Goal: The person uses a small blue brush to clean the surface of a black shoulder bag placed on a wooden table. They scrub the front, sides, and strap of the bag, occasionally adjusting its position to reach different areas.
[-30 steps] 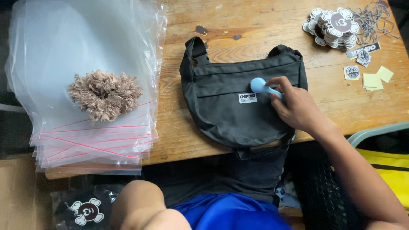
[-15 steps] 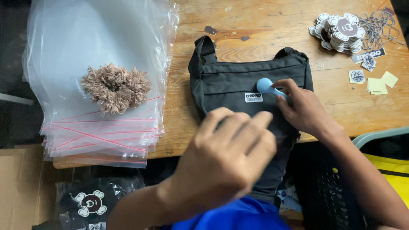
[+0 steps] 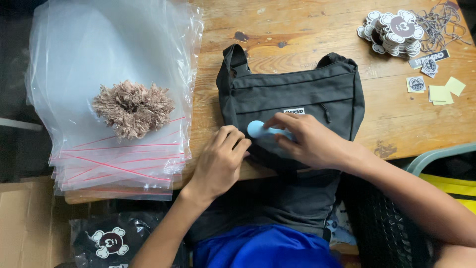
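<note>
At the table's near edge, the right hand [image 3: 310, 141] grips a pale blue tool [image 3: 259, 129], mostly hidden; the left hand [image 3: 220, 161], empty, fingers curled, rests on the dark bag [image 3: 297, 94].

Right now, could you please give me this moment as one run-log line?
left hand: resting on dark grey fabric bag | right hand: holding light blue plastic tool on bag | stack of clear plastic bags: beside

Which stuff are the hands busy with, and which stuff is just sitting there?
In use:
- dark grey bag, on the wooden table
- light blue tool, held by the right hand
- left hand, resting on the bag

Just lying about:
- stack of clear plastic bags
- tan fluffy bundle on top of them
- pile of round tags
- yellow paper squares
</note>
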